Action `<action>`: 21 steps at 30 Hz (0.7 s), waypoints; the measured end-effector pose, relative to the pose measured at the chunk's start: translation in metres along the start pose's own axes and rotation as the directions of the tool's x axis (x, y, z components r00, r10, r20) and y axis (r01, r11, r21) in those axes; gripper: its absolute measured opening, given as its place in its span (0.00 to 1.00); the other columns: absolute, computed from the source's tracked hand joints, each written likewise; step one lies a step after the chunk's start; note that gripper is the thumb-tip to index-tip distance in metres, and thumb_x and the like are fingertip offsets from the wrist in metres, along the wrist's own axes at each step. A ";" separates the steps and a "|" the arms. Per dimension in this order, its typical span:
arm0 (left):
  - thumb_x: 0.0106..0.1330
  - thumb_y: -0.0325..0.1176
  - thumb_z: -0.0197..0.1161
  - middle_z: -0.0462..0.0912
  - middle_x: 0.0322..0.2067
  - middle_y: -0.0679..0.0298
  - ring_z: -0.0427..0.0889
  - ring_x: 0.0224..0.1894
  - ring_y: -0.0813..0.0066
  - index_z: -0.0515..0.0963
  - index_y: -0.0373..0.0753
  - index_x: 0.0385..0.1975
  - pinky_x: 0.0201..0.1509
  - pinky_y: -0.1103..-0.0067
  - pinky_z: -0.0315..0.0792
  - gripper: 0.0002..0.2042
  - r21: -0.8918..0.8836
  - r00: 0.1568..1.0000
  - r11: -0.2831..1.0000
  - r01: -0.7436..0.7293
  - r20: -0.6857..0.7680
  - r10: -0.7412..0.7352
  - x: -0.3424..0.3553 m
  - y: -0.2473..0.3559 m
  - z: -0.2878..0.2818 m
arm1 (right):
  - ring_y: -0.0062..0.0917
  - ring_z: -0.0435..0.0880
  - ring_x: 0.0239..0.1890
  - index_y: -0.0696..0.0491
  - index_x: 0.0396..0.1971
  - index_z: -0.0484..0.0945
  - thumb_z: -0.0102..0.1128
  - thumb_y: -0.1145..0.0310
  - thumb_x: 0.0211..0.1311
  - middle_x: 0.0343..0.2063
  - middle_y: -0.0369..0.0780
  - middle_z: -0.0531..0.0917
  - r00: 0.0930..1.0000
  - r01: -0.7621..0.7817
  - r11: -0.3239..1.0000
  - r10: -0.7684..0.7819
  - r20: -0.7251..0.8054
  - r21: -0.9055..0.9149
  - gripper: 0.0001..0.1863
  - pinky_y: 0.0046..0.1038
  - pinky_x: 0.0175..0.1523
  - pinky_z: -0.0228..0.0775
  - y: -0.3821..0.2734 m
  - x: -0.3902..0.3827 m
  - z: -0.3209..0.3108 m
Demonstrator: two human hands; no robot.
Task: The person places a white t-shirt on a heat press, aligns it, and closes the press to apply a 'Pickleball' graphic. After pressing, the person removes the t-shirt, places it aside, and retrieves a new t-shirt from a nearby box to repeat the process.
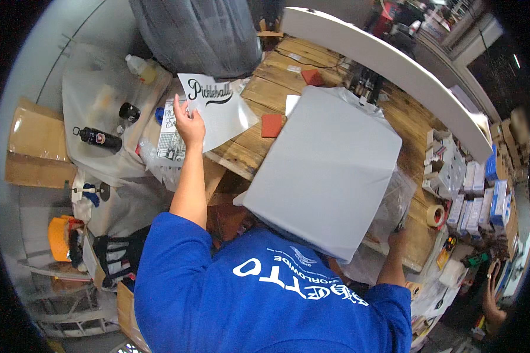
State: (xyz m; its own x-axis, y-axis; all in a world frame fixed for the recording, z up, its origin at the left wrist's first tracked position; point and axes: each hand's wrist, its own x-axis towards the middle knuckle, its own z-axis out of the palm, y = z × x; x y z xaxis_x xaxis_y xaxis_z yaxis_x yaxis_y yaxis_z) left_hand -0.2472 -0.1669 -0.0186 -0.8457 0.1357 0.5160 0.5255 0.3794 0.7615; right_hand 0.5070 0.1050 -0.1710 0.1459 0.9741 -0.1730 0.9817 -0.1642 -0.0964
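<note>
My left hand (188,125) is raised at the upper left and pinches the edge of a white transfer sheet (221,112) with black script lettering on it. The sheet hangs over the corner of a wooden pallet table (277,73). A large flat grey garment (330,165) lies on the table in front of me. My right hand (398,241) is at the table's near right edge, against a clear plastic bag (396,200) that sticks out from under the grey garment. Its fingers are partly hidden, so its grip is unclear. My blue shirt fills the lower part of the view.
Two red squares (271,125) (312,76) lie on the table. A tape roll (435,215) and stacked small white and blue boxes (456,170) sit at the right. A black bottle (97,138), cardboard (35,153) and printed sheets (172,141) are at the left. A long white board (388,59) crosses behind.
</note>
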 end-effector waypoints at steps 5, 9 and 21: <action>0.62 0.20 0.59 0.87 0.45 0.51 0.87 0.46 0.50 0.79 0.40 0.57 0.49 0.65 0.79 0.21 0.082 0.817 0.928 -0.363 0.506 0.275 -0.030 0.150 0.005 | 0.52 0.84 0.49 0.57 0.47 0.82 0.57 0.51 0.66 0.46 0.55 0.84 0.983 0.172 0.985 -0.170 0.066 -0.021 0.24 0.51 0.53 0.75 -0.003 0.000 -0.017; 0.61 0.19 0.63 0.88 0.39 0.54 0.88 0.40 0.61 0.81 0.36 0.51 0.45 0.70 0.81 0.17 -0.308 0.461 0.917 -0.253 0.795 0.395 -0.085 0.263 -0.025 | 0.50 0.83 0.46 0.53 0.46 0.83 0.65 0.60 0.61 0.42 0.50 0.85 0.983 0.090 0.996 -0.090 -0.161 -0.007 0.17 0.47 0.52 0.75 -0.018 -0.011 -0.045; 0.66 0.20 0.64 0.86 0.38 0.63 0.83 0.34 0.77 0.77 0.31 0.53 0.38 0.80 0.79 0.15 -0.142 0.355 0.798 0.586 0.930 -0.096 -0.112 0.126 0.080 | 0.37 0.85 0.44 0.56 0.43 0.81 0.64 0.72 0.62 0.42 0.45 0.84 0.946 0.252 0.705 -0.036 -0.321 0.663 0.10 0.34 0.47 0.78 -0.114 -0.141 -0.115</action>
State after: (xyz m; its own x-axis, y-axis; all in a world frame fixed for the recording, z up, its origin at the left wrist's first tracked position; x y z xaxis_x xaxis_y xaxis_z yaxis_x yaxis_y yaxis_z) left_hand -0.0933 -0.0607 -0.0117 -0.4364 0.8631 -0.2543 -0.0635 0.2524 0.9655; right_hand 0.3885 0.0041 -0.0225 0.1418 0.9778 0.1542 0.6475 0.0262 -0.7616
